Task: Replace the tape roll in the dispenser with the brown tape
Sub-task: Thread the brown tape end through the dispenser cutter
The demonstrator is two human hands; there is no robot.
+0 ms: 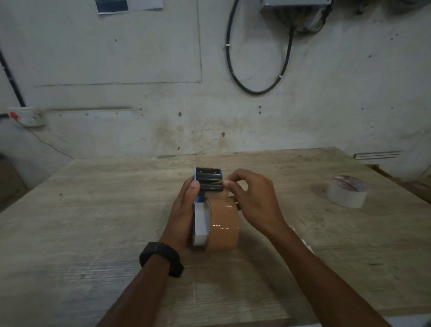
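Two hands are being held over the wooden table (85, 232): the dispenser (207, 181), loaded with the brown tape (223, 224), is being gripped by the left hand (183, 211), while its tape end is being pinched by the right hand (252, 199). A white roll (347, 191) is lying well apart, rightward.

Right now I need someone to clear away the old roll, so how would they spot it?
Start at the pale wooden table and look to its far right side, away from the hands. There a white, nearly translucent roll of tape lies flat by itself. Unlike the glossy brown tape roll mounted in the blue dispenser, it is pale and loose.
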